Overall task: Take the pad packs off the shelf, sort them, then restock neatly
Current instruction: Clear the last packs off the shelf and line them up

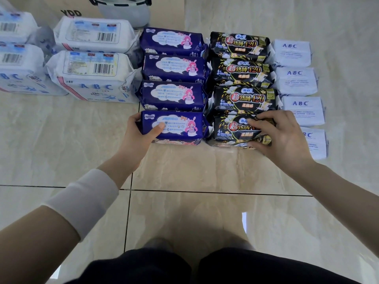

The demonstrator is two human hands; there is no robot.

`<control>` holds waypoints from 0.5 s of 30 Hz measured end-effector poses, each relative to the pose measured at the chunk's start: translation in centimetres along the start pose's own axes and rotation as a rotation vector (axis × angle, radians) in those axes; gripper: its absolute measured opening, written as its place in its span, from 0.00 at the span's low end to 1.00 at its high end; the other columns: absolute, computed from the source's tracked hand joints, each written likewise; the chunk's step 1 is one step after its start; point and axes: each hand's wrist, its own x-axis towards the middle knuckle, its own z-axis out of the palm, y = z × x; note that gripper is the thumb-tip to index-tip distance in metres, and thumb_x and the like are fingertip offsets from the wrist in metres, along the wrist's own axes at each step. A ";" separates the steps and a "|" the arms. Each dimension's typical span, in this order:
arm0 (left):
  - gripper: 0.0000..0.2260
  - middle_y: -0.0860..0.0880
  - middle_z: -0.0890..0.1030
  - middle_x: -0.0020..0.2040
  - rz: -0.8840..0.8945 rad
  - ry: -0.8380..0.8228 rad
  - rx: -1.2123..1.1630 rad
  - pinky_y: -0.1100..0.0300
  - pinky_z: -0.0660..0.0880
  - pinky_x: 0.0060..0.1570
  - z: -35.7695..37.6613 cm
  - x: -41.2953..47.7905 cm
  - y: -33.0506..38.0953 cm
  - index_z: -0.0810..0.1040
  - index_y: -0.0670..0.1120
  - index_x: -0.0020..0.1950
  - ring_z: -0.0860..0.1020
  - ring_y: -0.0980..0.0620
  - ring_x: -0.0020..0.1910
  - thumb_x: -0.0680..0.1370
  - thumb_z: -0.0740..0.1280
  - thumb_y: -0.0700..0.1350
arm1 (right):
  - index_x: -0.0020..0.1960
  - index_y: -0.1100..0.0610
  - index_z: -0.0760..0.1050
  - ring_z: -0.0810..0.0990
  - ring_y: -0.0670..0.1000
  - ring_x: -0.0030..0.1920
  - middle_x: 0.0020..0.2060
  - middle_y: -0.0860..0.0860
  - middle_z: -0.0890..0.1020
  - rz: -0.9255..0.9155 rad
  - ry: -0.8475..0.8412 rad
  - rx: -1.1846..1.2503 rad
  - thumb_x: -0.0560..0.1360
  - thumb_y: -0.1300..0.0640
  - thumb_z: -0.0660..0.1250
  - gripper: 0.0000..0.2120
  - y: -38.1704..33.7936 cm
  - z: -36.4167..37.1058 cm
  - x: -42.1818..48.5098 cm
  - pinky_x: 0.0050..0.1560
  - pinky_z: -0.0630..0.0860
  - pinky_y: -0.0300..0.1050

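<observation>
Pad packs lie sorted in columns on the tiled floor. Several purple packs with a pink cartoon girl form one column; my left hand grips the nearest purple pack at its left end, thumb on top. Beside it runs a column of black packs marked 420; my right hand clasps the nearest black pack at its right end. A column of small pale ABC packs lies to the right, the nearest partly hidden by my right hand. Large white ABC packs stand at the left.
A cardboard box and a grey round object stand behind the packs at the top. Bare floor tiles stretch between the packs and my dark-trousered knees at the bottom edge.
</observation>
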 end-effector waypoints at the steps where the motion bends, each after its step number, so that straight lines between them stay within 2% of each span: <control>1: 0.26 0.52 0.73 0.58 0.000 0.000 0.002 0.74 0.75 0.39 0.0 -0.1 0.0 0.62 0.45 0.67 0.75 0.62 0.49 0.74 0.70 0.45 | 0.57 0.59 0.78 0.74 0.64 0.51 0.52 0.61 0.78 -0.003 -0.011 -0.011 0.60 0.57 0.80 0.27 0.0 -0.1 0.0 0.48 0.75 0.59; 5: 0.27 0.53 0.72 0.59 -0.003 0.027 0.027 0.72 0.74 0.41 0.1 -0.1 -0.1 0.62 0.46 0.68 0.75 0.63 0.50 0.73 0.70 0.47 | 0.59 0.60 0.76 0.74 0.65 0.52 0.54 0.61 0.77 -0.028 -0.028 -0.044 0.63 0.52 0.77 0.27 -0.1 -0.2 -0.2 0.49 0.73 0.59; 8: 0.28 0.51 0.73 0.63 0.000 0.047 0.007 0.68 0.76 0.46 0.1 -0.2 -0.3 0.61 0.45 0.68 0.76 0.59 0.56 0.73 0.71 0.47 | 0.59 0.61 0.75 0.74 0.63 0.53 0.54 0.61 0.77 -0.015 0.003 -0.031 0.67 0.46 0.71 0.27 -0.5 -0.5 0.0 0.54 0.71 0.55; 10: 0.27 0.48 0.71 0.66 0.004 0.093 -0.037 0.63 0.74 0.54 0.0 -0.6 -0.2 0.60 0.45 0.68 0.73 0.56 0.61 0.74 0.69 0.45 | 0.59 0.62 0.76 0.74 0.63 0.53 0.54 0.60 0.77 0.000 0.027 -0.010 0.69 0.45 0.69 0.26 -0.8 -0.8 0.4 0.55 0.71 0.54; 12: 0.26 0.48 0.68 0.68 0.030 0.174 -0.040 0.58 0.69 0.64 -0.3 -1.2 0.1 0.60 0.45 0.69 0.69 0.54 0.65 0.75 0.68 0.45 | 0.59 0.63 0.76 0.74 0.63 0.54 0.54 0.60 0.78 0.016 0.053 0.010 0.71 0.45 0.68 0.25 -1.3 -1.1 1.1 0.56 0.71 0.53; 15: 0.25 0.50 0.67 0.68 0.111 0.240 0.126 0.64 0.62 0.65 -1.3 -2.2 1.7 0.62 0.46 0.69 0.66 0.56 0.68 0.76 0.67 0.47 | 0.58 0.63 0.76 0.75 0.62 0.53 0.54 0.60 0.78 0.035 0.059 0.038 0.72 0.47 0.67 0.22 -2.0 -1.9 2.4 0.57 0.70 0.51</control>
